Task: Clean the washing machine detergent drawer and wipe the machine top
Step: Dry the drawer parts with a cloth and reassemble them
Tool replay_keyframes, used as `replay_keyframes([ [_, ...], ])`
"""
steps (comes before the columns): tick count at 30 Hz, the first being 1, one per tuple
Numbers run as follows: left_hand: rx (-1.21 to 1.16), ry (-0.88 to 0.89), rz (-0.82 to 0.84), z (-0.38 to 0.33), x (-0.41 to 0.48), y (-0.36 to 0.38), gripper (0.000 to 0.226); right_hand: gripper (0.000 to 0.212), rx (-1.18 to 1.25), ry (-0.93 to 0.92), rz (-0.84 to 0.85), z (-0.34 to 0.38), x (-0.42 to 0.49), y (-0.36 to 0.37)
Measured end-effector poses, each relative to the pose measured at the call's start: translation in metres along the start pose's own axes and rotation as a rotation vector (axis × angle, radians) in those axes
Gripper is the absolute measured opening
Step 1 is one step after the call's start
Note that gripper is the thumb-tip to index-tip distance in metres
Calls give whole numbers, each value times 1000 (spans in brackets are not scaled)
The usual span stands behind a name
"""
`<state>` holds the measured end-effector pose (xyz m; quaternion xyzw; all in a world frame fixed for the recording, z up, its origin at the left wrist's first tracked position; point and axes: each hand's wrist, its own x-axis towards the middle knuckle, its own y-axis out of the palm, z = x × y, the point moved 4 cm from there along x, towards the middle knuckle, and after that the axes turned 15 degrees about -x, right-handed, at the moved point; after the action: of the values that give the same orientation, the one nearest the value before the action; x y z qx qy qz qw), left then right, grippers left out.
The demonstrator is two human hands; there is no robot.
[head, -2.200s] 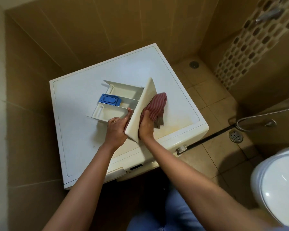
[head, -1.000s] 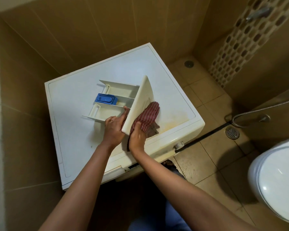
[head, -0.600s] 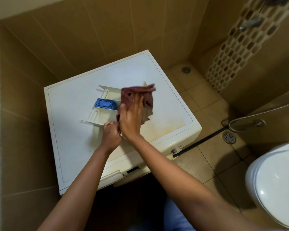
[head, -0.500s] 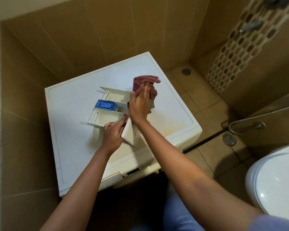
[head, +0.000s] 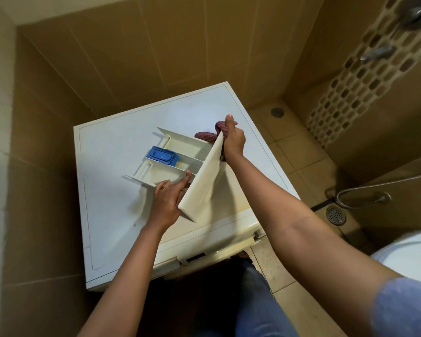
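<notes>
My L hand lies w/ fingers nearly straight, tips pressed on the detergent drawer, just left of its front panel. R hand is curled tight round the red cloth, bunched at the panel's far end. Drawer sits on the machine top, panel betw. my hands. Blue insert just beyond L fingertips. Well right of R hand: toilet, hose. Count: 1 drawer, 1 cloth, 1 insert, 2 floor drains.
</notes>
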<state>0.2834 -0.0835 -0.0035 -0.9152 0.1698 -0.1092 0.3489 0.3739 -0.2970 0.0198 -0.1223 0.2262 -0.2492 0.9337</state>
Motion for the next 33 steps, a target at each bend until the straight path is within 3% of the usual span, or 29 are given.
replay_keyframes([
  [5,23,41,15,22,0,-17,47,52,171,160,-72,-17,-16,-3],
  [8,75,-37,-104,35,0,-34,42,43,346,257,-91,-28,-35,-9],
  [13,-263,-454,-347,50,-13,-53,64,28,505,427,-56,-58,-64,-11],
  [17,-534,-675,-698,49,-31,-61,34,30,480,532,-79,-73,-81,-24],
  [20,-716,-913,-888,40,-53,-56,38,31,452,565,-77,-80,-92,-35],
  [25,-1073,-1103,-832,22,-54,-39,64,34,338,503,89,-76,-106,-34],
  [29,-1084,-984,-747,10,-33,-44,54,39,205,418,190,-76,-117,-29],
  [33,-1051,-877,-732,13,-9,-61,47,43,115,373,185,-81,-124,-22],
])
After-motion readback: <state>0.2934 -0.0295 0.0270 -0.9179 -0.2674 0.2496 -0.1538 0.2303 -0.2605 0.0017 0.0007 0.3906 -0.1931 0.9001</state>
